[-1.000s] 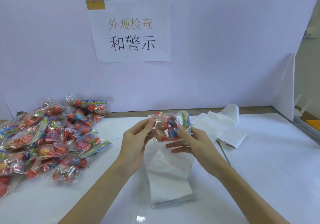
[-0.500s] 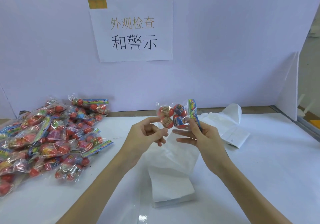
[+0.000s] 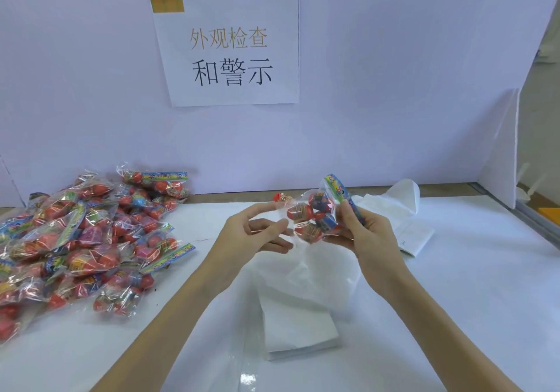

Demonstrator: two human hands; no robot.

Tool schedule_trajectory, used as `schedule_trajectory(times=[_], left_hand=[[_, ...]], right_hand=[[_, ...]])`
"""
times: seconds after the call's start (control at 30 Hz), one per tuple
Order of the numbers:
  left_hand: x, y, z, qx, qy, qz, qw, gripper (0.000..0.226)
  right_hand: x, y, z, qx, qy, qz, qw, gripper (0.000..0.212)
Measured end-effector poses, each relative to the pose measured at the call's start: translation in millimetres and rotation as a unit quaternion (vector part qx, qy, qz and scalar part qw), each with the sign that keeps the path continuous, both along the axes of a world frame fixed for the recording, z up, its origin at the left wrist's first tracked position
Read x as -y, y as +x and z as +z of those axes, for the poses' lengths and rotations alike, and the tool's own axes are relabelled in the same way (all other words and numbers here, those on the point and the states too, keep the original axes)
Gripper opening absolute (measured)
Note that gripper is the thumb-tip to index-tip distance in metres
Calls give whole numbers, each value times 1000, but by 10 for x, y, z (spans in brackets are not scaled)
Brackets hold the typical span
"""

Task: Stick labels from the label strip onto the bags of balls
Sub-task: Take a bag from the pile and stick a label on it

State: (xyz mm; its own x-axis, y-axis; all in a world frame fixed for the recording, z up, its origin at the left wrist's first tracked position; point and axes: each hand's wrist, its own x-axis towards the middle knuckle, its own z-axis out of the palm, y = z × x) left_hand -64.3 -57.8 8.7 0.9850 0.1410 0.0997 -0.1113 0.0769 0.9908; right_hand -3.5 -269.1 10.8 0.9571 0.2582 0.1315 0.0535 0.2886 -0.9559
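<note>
Right hand [image 3: 368, 234] pinching a bag of balls [image 3: 315, 213] up over the counter [image 3: 454, 285], left hand [image 3: 251, 234] loosely spread, fingertips at the bag's clear edge, pile of bags [image 3: 81, 237] off left.

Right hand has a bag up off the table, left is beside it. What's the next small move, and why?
Probably bring the left hand down to the white label strip to peel a label. The right hand grips the bag by its header end, while the left touches only the bag's edge, and no label shows on its fingertips.

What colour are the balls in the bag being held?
Mostly red, a couple blue, in the bag the right hand holds; head view.
</note>
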Motion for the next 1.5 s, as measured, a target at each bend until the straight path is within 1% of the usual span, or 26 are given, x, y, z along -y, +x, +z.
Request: schedule_trajectory(times=[0.1, 0.17, 0.23, 0.27, 0.3, 0.37, 0.4, 0.5, 0.63, 0.67, 0.73, 0.8, 0.87, 0.93, 0.97, 1.0, 1.07, 1.13, 1.17, 1.23, 1.3, 1.4, 1.5], left_hand=[[-23, -7, 37, 16, 29, 12, 999, 18], [-36, 6, 29, 24, 47, 25, 998, 13], [-36, 15, 7, 34, 38, 52, 997, 14], [-22, 14, 2, 40, 29, 66, 997, 16], [-1, 11, -2, 43, 22, 76, 996, 16], [33, 15, -20, 45, 21, 89, 995, 15], [41, 19, -31, 45, 21, 94, 994, 15], [51, 35, -49, 40, 15, 94, 995, 15], [126, 31, -60, -5, -32, 47, 998, 11], [140, 28, -54, -11, -43, 37, 998, 12], [152, 22, -41, -2, -59, 31, 998, 25], [140, 22, -31, 19, -66, 52, 996, 32], [118, 27, -42, 28, -91, 76, 993, 33], [106, 32, -50, 23, -131, 77, 988, 29], [100, 35, -53, 20, -147, 72, 986, 29], [101, 39, -51, 16, -158, 66, 985, 31], [111, 41, -42, 6, -169, 53, 984, 34], [101, 50, -44, 2, -169, 54, 984, 26], [86, 51, -42, 5, -163, 67, 984, 19], [42, 52, -42, 14, -135, 107, 985, 16], [13, 53, -37, 25, -106, 130, 985, 14], [50, 49, -31, 47, -111, 138, 983, 17], [82, 44, -31, 69, -129, 149, 978, 23]], right_hand=[[4, 12, -6, 4, -32, -18, 999, 30], [-10, 3, 13, -17, -1, 0, 1000, 32], [-35, -29, 31, -40, 48, 66, 996, 39], [-52, -51, 23, -34, 39, 98, 994, 41], [-71, -76, 7, -17, 9, 116, 993, 40], [-98, -110, -36, 21, -54, 118, 991, 28], [-105, -114, -52, 26, -68, 113, 991, 24], [-82, -78, -57, 34, -89, 90, 991, 23], [-55, -67, -60, 53, -107, 67, 991, 24], [-52, -65, -69, 62, -114, 70, 989, 24], [-46, -63, -78, 80, -128, 88, 985, 20], [-56, -67, -81, 83, -117, 106, 984, 22], [-71, -66, -88, 74, -93, 103, 988, 34], [-81, -45, -112, 46, -54, 89, 994, 50], [-80, -30, -126, 30, -36, 77, 996, 54], [-78, -18, -137, 17, -23, 67, 997, 55], [-68, -2, -152, 5, -17, 61, 998, 49], [-47, -2, -136, -3, -22, 74, 997, 43], [-37, -5, -119, -9, -23, 87, 996, 40], [-28, -17, -85, -11, -27, 98, 995, 39], [-44, -32, -79, -2, -29, 76, 997, 41], [-81, -58, -97, -5, -17, 49, 999, 43], [-92, -77, -104, -14, -12, 107, 994, 44]])
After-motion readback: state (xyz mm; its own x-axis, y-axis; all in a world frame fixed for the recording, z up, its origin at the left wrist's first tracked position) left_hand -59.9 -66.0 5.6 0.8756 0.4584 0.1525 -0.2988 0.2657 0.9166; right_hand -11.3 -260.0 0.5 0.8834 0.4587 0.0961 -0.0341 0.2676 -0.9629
